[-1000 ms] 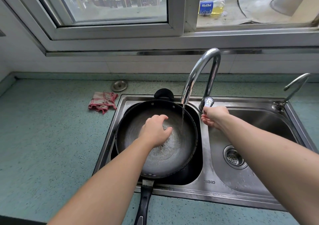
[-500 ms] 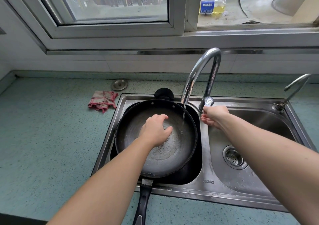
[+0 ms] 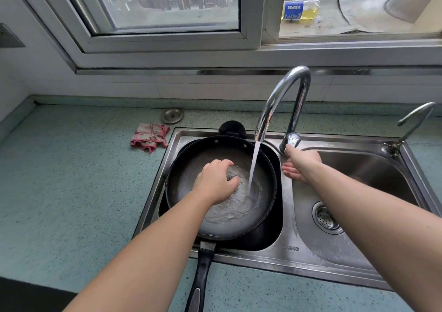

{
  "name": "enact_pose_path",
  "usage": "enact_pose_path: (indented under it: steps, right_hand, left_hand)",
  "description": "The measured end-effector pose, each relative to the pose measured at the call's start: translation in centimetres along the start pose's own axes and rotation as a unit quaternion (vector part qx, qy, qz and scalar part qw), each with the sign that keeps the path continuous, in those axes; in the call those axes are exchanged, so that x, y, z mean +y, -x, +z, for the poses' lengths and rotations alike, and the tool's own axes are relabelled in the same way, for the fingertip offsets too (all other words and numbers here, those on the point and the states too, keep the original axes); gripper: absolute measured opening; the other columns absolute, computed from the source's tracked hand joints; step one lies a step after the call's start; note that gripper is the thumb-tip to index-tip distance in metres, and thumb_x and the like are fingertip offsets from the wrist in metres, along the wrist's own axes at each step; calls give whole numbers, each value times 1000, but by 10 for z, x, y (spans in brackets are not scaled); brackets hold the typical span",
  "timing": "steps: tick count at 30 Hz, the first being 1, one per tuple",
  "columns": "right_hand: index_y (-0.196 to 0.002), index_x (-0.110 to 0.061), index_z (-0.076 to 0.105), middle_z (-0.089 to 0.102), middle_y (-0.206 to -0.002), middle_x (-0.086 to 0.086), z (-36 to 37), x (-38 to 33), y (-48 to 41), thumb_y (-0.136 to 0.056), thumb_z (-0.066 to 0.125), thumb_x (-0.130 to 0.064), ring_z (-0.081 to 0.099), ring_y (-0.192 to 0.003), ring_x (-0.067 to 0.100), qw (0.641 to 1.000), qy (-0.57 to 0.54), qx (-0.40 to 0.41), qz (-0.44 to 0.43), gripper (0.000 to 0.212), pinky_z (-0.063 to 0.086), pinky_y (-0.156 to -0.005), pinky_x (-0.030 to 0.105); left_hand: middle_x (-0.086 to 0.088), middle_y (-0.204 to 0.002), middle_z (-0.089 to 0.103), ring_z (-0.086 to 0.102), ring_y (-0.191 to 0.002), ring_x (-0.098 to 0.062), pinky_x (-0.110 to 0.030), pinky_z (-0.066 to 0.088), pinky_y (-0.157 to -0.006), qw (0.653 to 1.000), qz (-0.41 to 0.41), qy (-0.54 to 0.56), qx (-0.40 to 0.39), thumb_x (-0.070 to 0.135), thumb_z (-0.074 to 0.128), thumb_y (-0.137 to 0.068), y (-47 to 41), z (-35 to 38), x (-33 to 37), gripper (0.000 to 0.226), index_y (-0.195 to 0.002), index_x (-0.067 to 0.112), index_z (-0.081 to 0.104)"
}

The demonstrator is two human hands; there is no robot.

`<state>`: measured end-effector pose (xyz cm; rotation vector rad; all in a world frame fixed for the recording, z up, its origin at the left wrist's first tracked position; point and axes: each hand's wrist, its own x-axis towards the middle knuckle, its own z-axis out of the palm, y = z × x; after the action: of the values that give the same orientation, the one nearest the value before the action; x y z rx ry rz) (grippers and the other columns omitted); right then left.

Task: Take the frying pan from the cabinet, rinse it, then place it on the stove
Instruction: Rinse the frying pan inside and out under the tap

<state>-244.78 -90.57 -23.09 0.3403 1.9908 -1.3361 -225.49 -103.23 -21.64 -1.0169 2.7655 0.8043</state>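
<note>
Both of our forearms are bare up to the wrists — long, slim and smooth, widening toward the elbows. Our left hand (image 3: 216,180) and our right hand (image 3: 300,165) are bare as well. A small pale spot on one of the right fingers (image 3: 289,155) is too small to tell — ring or nail.

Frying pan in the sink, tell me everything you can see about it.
The frying pan is round, dark, metal-looking, with rivets at its rim and a long black grip jutting over the sink edge. It sits in the left basin, shallow water pooled inside, the faucet stream falling into it. The left hand rests fingers-down on its bottom.
</note>
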Motion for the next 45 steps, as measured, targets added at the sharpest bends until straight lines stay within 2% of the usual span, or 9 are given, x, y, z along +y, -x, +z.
enact_pose_path:
  steps: [7, 15, 20, 26, 31, 35, 39, 42, 45]
  right_hand:
    - [-103, -2, 60, 67, -96, 16, 9, 21, 56, -91, 57, -26, 66, -66, 22, 998, 44, -44, -30, 27, 48, -48, 27]
    - [-89, -10, 59, 58, -70, 5, 42, 107, 165, -88, 52, -16, 54, -53, 16, 981, 181, -57, -49, 9, 43, -51, 19]
    - [-98, 0, 62, 67, -81, 9, 76, 172, 224, -89, 57, -39, 65, -63, 19, 944, 309, -115, -23, 41, 52, -57, 26]
    - [-75, -12, 50, 48, -67, 3, 115, 218, 248, -79, 75, -35, 48, -56, 14, 960, 262, -88, -36, 35, 43, -49, 26]
    - [-86, -7, 59, 61, -66, 7, 121, 231, 246, -85, 67, -18, 57, -52, 18, 987, 83, -126, 57, 13, 41, -48, 21]
    - [-77, -10, 47, 47, -56, 5, 119, 240, 250, -93, 57, -14, 46, -39, 14, 975, -41, -194, 104, 19, 43, -46, 25]
    - [-76, -11, 46, 48, -50, 2, 111, 238, 259, -93, 57, -10, 45, -34, 11, 967, -96, -223, 72, 21, 42, -39, 20]
    - [-72, -6, 50, 50, -53, 6, 107, 227, 267, -93, 52, -3, 46, -34, 10, 974, -89, -205, 19, 21, 41, -37, 19]
    - [-68, -5, 48, 45, -56, 9, 101, 213, 276, -90, 51, 1, 43, -32, 10, 981, -70, -178, -7, 23, 40, -37, 18]
  left_hand:
    - [2, -138, 48, 41, -131, -20, -41, 38, -107, 999, 34, -9, 9, 42, 52, -89, 30, -21, -5, 50, -136, 26, 46]
    - [-2, -138, 50, 45, -128, -22, -42, 40, -106, 996, 82, -8, -39, 41, 53, -86, 107, -16, -56, 53, -136, 24, 48]
    - [-1, -139, 50, 48, -126, -21, -42, 43, -104, 996, 73, 6, -48, 39, 54, -87, 152, -12, -89, 51, -135, 24, 49]
    - [-1, -135, 53, 51, -123, -21, -40, 45, -102, 997, 55, 30, -52, 37, 54, -85, 179, -6, -113, 49, -133, 23, 51]
    - [-2, -125, 58, 55, -116, -20, -34, 45, -100, 993, 16, 105, -58, 31, 58, -86, 196, 6, -125, 45, -129, 19, 55]
    - [-6, -107, 64, 56, -89, -17, -28, 44, -76, 926, -111, 354, -64, 29, 62, -87, 197, 19, -124, 27, -111, 17, 61]
    - [-3, -92, 62, 53, -82, -17, -29, 40, -71, 903, -134, 402, -69, 24, 63, -86, 198, 30, -112, 4, -89, 22, 60]
    - [-1, -78, 58, 51, -68, -18, -25, 40, -58, 891, -149, 419, -90, 25, 59, -88, 199, 38, -96, 14, -75, 22, 58]
    - [-2, -72, 55, 44, -53, -17, -19, 36, -43, 838, -191, 494, -132, 33, 55, -91, 199, 37, -73, 19, -80, 17, 59]
